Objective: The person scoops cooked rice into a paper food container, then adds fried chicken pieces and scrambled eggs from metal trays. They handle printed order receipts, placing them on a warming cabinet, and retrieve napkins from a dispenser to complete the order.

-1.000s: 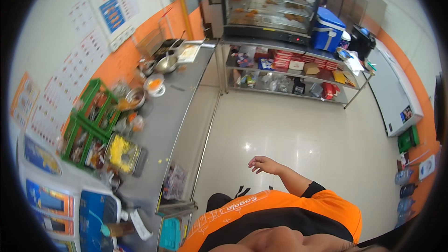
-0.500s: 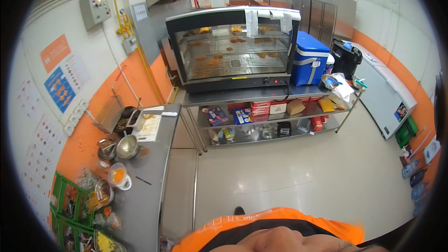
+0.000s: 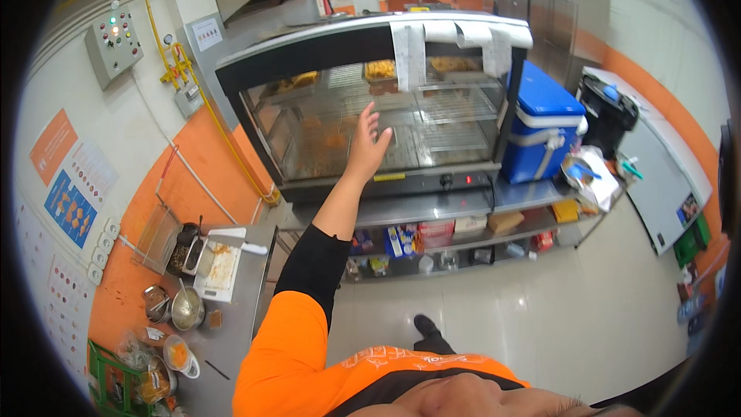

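Observation:
My left hand [image 3: 368, 143] reaches forward at the end of an outstretched arm, in front of the glass of a heated food display cabinet [image 3: 340, 191]. Its fingers are apart and hold nothing; whether they touch the glass I cannot tell. Behind the glass are wire shelves, with yellow-orange food [image 3: 380, 69] in a tray on the top one. Long white paper slips [image 3: 409, 58] hang from the cabinet's upper edge, to the right of the hand. My right hand is out of the picture.
The cabinet stands on a steel table [image 3: 525, 197] with boxes on its lower shelves. Right of it are a blue cooler box [image 3: 544, 127], a black bin [image 3: 606, 112] and a white chest freezer [image 3: 656, 185]. A steel counter [image 3: 235, 305] at left bears bowls, a cutting board [image 3: 218, 282] and a knife.
My left arm has come into view and stretches toward the cabinet's glass. The cabinet looks nearer, and a foot and lower leg now show more below.

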Tool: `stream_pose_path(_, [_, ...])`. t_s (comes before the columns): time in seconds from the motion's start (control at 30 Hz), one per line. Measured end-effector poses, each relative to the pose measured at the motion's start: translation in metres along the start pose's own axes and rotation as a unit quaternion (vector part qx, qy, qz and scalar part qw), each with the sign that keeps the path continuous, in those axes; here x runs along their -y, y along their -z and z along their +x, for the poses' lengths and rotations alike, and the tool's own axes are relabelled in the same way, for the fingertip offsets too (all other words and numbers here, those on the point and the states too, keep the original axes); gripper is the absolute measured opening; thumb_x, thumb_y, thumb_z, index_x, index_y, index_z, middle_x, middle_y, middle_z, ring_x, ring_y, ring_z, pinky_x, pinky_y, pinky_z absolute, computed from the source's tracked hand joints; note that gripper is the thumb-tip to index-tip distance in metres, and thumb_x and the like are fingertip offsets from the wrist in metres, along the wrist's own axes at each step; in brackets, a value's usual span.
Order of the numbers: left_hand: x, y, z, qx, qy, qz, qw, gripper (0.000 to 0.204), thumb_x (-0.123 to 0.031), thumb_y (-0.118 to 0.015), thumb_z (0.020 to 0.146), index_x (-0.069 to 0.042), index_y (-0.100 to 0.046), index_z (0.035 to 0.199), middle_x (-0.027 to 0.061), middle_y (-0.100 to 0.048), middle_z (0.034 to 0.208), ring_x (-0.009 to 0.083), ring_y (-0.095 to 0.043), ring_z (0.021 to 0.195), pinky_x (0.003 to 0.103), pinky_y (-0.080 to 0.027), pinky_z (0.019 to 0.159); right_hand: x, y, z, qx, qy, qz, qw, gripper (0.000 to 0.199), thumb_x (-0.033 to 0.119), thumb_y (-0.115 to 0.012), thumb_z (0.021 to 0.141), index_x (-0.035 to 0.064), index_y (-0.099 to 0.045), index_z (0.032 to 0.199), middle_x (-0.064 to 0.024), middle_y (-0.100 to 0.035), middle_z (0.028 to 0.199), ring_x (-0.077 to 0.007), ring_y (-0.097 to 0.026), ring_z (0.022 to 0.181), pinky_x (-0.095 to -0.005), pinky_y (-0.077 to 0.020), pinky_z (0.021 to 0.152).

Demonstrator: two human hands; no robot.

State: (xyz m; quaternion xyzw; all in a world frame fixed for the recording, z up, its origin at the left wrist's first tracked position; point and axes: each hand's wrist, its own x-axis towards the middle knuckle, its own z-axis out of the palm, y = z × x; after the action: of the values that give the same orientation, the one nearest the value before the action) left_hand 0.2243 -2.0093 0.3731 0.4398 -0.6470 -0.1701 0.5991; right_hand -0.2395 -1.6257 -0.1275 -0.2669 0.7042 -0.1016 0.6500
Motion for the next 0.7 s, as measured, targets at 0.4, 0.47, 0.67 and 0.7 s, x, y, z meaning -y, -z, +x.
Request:
stream_pose_path(0.4, [-0.009,-0.091,0.145,-0.166,-0.034,0.355,0.919,0.086,-0.034,-0.072,0.095,0.002,-0.018,0.152,0.0214,-0.061,0.116,0.0329,-0.066,0.103,0.046,-0.055,0.087,0.318,0.080,0.155,0.075,0.186,0.059,0.978,0.024,0.021,-0.051,0.106,0.0004,-0.058,0.115,-0.0161,-0.067,0.106,-0.0257,-0.070,0.090,-0.0378,-0.0609,0.072])
stream_pose_path(0.47, [-0.001,-0.098,0.149,-0.203,-0.087,0.347,0.911,0.083,-0.028,-0.073,0.095,0.003,-0.019,0.148,0.0198,-0.061,0.110,0.0320,-0.067,0.099,0.043,-0.054,0.087,0.347,0.069,0.163,0.091,0.176,0.022,0.980,0.024,0.020,-0.051,0.105,0.0004,-0.058,0.116,-0.0155,-0.068,0.104,-0.0262,-0.070,0.087,-0.0388,-0.0610,0.072])
stream_pose_path(0.67, [0.032,-0.081,0.140,-0.153,-0.124,0.090,0.976,0.070,-0.004,-0.065,0.098,-0.002,-0.017,0.150,0.0181,-0.060,0.107,0.0275,-0.068,0.104,0.036,-0.053,0.088,0.308,0.057,0.222,0.215,0.120,-0.204,0.947,0.030,0.024,-0.052,0.104,-0.0006,-0.059,0.119,-0.0152,-0.070,0.107,-0.0284,-0.072,0.088,-0.0400,-0.0607,0.079])
stream_pose_path(0.7, [0.031,-0.071,0.126,-0.139,-0.092,0.099,0.981,0.068,0.002,-0.062,0.096,-0.001,-0.020,0.150,0.0181,-0.058,0.109,0.0269,-0.068,0.103,0.035,-0.053,0.089,0.282,0.069,0.258,0.261,0.126,-0.259,0.921,0.031,0.025,-0.053,0.104,-0.0008,-0.059,0.120,-0.0153,-0.070,0.109,-0.0284,-0.072,0.090,-0.0399,-0.0604,0.081])
